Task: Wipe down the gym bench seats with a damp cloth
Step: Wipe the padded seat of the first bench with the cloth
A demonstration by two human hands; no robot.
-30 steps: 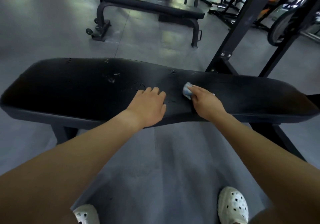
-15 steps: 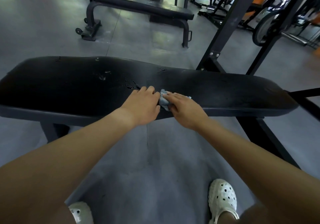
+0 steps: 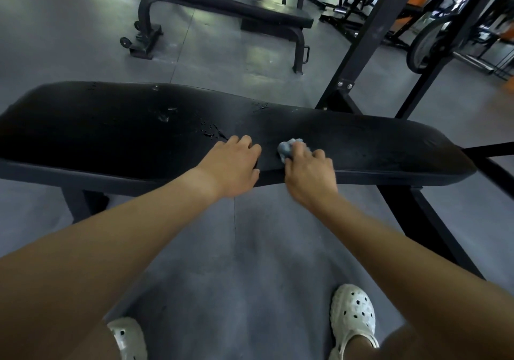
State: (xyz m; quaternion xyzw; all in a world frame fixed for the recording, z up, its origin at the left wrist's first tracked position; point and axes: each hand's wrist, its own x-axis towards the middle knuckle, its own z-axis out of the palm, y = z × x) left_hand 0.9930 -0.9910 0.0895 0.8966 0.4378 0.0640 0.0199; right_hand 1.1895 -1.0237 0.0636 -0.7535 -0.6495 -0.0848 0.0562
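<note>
A long black padded bench seat runs across the view in front of me, with water droplets and scuffs near its middle. My right hand grips a small bunched blue-grey cloth and presses it onto the seat near the front edge. My left hand rests palm down on the seat just left of the cloth, fingers slightly bent, holding nothing.
A second black flat bench stands on the grey floor behind. A black rack upright rises at the right rear of my bench, with weight plates and machines beyond. My white clogs stand on the floor below.
My right hand with the cloth slid left until it touched my left hand, then moved back right a little. The left hand stayed in place on the seat.
</note>
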